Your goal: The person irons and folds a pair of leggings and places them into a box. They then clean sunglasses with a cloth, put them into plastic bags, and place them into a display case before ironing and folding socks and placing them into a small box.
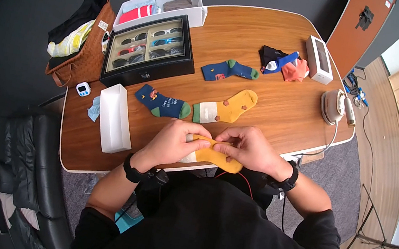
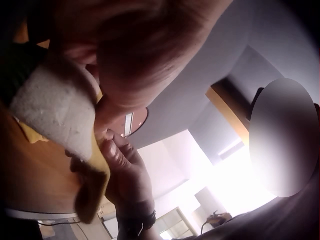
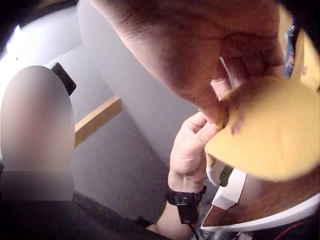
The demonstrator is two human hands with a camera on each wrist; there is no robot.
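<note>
Both hands pinch a yellow sock (image 1: 226, 163) with a white band, held over the table's near edge. My left hand (image 1: 171, 143) grips it toward the white band (image 2: 55, 107), thumb along the top. Thumb and fingers of my right hand (image 1: 252, 148) pinch the yellow middle, close to the left fingertips. The toe end (image 3: 272, 135) hangs out beyond the right hand. Just past the hands, a matching yellow sock (image 1: 236, 107) lies flat. Left of it lies a navy sock (image 1: 163, 103) with green heel and toe, and a second navy sock (image 1: 227, 71) lies farther back.
An open white box (image 1: 116, 118) stands at the left, near a small timer (image 1: 83, 89). Behind are a sunglasses case (image 1: 151, 50), a white bin (image 1: 196, 16) of folded cloth and a basket (image 1: 75, 64). Bunched socks (image 1: 293, 69), a white carton (image 1: 320, 60) and a corded appliance (image 1: 333, 105) sit right.
</note>
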